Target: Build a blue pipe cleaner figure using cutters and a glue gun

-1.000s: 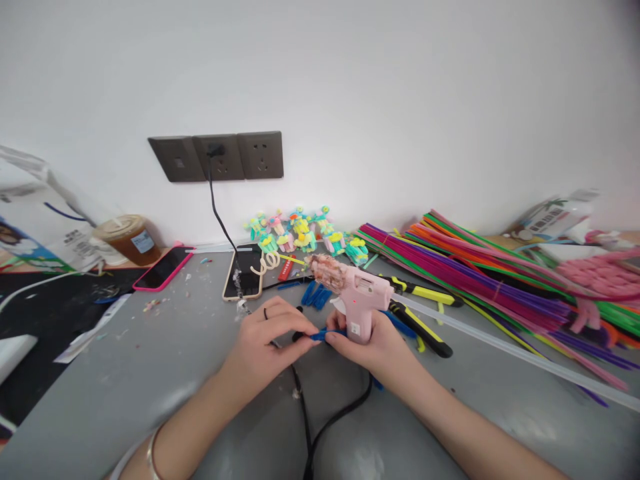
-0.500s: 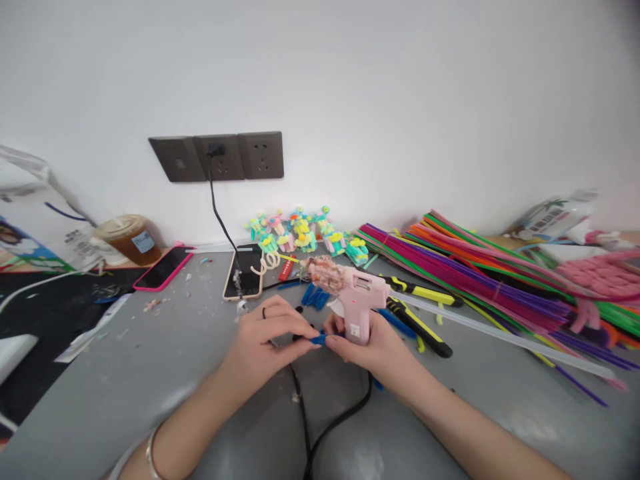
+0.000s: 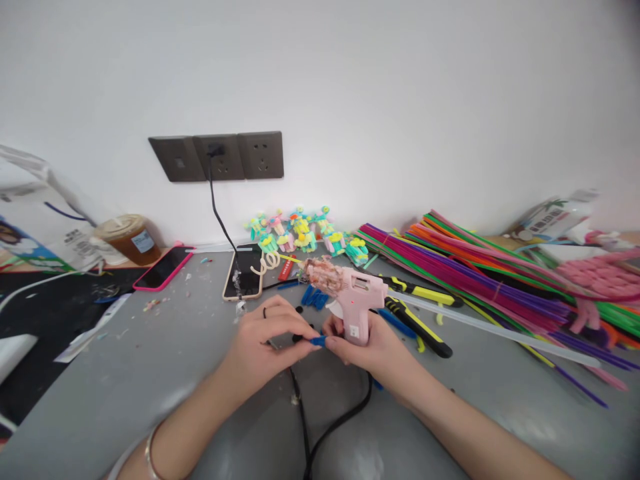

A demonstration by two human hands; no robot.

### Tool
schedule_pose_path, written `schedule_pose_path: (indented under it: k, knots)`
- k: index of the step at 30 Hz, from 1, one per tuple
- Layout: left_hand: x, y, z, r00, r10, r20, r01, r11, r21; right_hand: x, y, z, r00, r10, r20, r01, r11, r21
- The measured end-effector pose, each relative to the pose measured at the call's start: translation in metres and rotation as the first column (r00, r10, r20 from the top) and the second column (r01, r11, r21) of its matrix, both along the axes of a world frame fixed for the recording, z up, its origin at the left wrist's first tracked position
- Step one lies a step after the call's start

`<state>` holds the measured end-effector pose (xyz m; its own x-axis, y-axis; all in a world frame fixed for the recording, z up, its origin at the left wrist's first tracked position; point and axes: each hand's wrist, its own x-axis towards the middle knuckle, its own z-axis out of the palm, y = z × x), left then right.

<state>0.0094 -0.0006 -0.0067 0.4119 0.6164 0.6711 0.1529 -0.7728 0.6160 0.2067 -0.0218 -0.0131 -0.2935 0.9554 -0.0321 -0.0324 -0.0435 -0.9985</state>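
Head view: your left hand pinches a small, fuzzy blue piece between thumb and fingertips, so that grip is narrow. Your right hand is wrapped around the handle of a pale pink plastic glue gun, and the tip of its thumb is at the other end of the blue piece. So the blue piece is right between your two hands, low in front of the glue gun. The gun points to the left, and its front end is covered in a lumpy brown and pink mess. A long, cloudy white glue stick pokes out of its back.

Just behind the gun, more folded blue fuzzy strips lie on the shiny grey table top. To the right of your right hand is a tool with black and yellow handles. A thick black cord curves below your hands.

Farther back, little fluffy yellow, green and pink figures sit by the wall. On their left is a phone with a cream edge, then a phone in a bright pink case, then a clear cup of brown drink. On the right lies a big pile of colourful fuzzy sticks.
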Motion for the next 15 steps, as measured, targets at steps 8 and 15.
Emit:
schedule_pose_path:
  k: [8, 15]
  knots:
    - [-0.0015, -0.0013, 0.0018, 0.999, -0.010, -0.036, 0.010, 1.000, -0.006, 0.0003, 0.0018, -0.0095, 0.999, 0.020, -0.031, -0.021, 1.000, -0.017]
    - [-0.0033, 0.0014, 0.0051, 1.000, -0.024, -0.008, 0.024, 1.000, 0.007, -0.0015, 0.0004, -0.0049, 0.993, 0.006, -0.115, -0.013, 0.998, -0.062]
